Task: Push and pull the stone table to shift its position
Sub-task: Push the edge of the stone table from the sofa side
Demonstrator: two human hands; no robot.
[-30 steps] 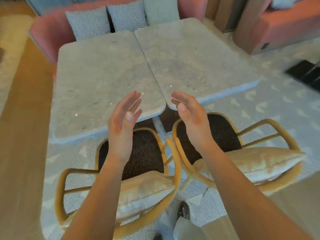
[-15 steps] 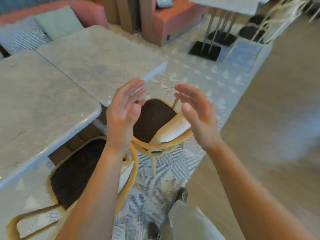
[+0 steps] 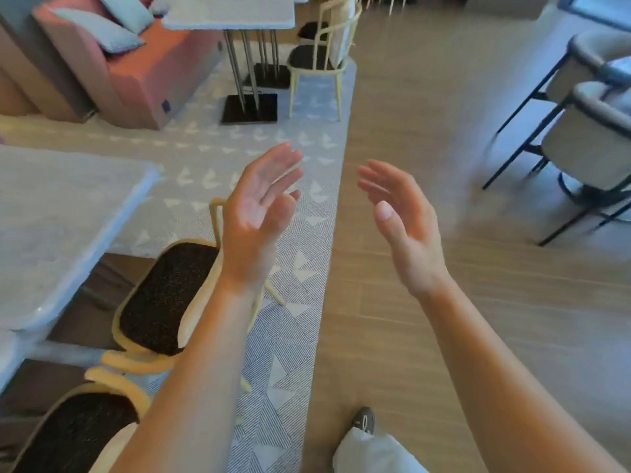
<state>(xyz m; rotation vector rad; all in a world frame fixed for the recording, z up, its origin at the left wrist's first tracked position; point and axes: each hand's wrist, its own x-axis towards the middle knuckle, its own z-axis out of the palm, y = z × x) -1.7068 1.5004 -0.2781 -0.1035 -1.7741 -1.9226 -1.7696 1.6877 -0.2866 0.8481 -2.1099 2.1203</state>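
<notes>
A pale grey stone table (image 3: 58, 230) fills the left edge of the head view, only its right corner showing. My left hand (image 3: 259, 213) is raised in the air to the right of that corner, palm turned inward, fingers apart, touching nothing. My right hand (image 3: 403, 220) is held up opposite it over the wooden floor, also with fingers spread and empty. Both hands are well clear of the table. A second stone table (image 3: 232, 13) on thin metal legs stands at the far top.
Two yellow-framed chairs with dark seats (image 3: 167, 295) stand against the near table, under my left forearm. A pink sofa (image 3: 129, 70) with cushions is far left. Another chair (image 3: 321, 59) stands by the far table. Padded chairs on black legs (image 3: 587, 141) stand right. A patterned rug (image 3: 293, 268) meets wood floor.
The view has swung to the right: the stone tables slid to the left edge, and wood floor and right-hand chairs came into view. Both hands stay raised and empty.
</notes>
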